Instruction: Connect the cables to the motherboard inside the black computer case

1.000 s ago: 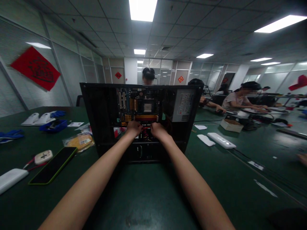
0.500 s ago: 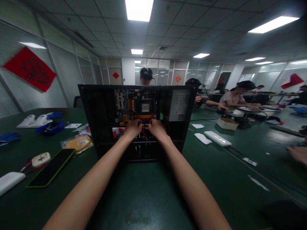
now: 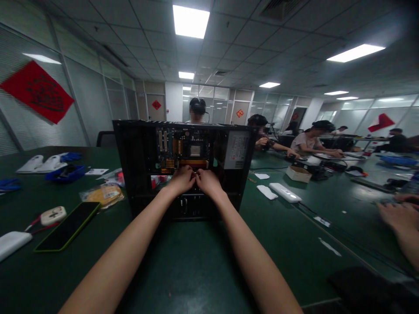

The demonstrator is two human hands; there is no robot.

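A black computer case [image 3: 123,161] stands upright in front of me with its side off. Inside it is a motherboard [image 3: 183,141] with a square silver processor socket area [image 3: 195,151] and orange memory slots [image 3: 196,163]. A power supply [image 3: 234,150] with a label sits at the upper right of the case. My left hand [image 3: 182,179] and my right hand [image 3: 209,182] meet just below the memory slots, fingers pinched and almost touching. Whatever lies between the fingertips is too small and dark to make out.
Left of the case lie a yellow item in a clear bag [image 3: 104,195], a phone [image 3: 68,226] and a blue tray [image 3: 65,173]. To the right are a white power strip [image 3: 285,192] and a cardboard box [image 3: 298,174]. Another person's hand [image 3: 397,218] rests at the far right.
My right hand has moved left, up to my left hand, closing the gap between them. Both hands sit slightly lower against the board. The camera view has shifted a little.
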